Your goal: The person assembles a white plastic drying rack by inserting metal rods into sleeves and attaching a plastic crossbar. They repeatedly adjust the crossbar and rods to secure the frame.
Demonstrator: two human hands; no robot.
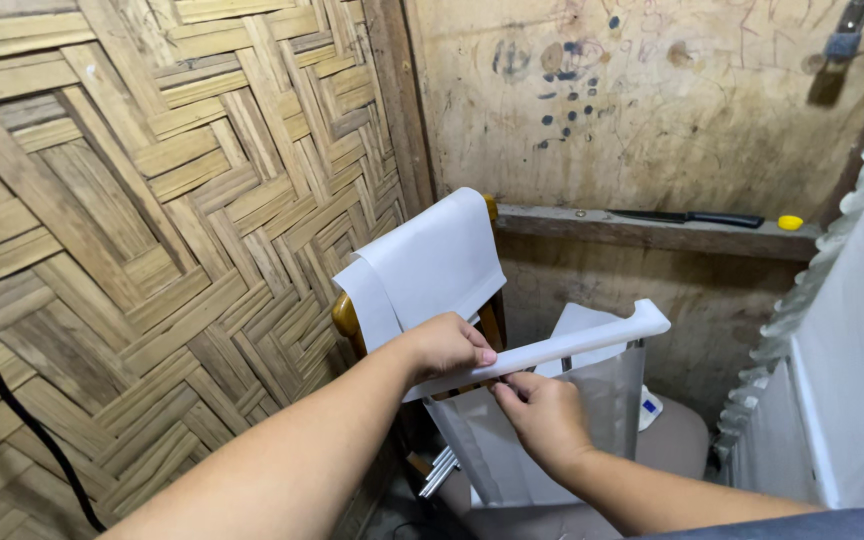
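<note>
Hands (492, 385) pinching folded white strip (562, 348), chair (344, 315) mostly hidden under sheets (422, 265)

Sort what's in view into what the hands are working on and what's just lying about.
In hand:
left hand
right hand
folded white strip
clear plastic bag

Lying about:
white sheets draped over wooden chair back
knife on ledge
yellow cap
woven bamboo wall

White folded strip (562, 348) held level.
Long, narrow, tilted up rightward; sheer white sheet (552, 430) hangs below the grip.
</note>
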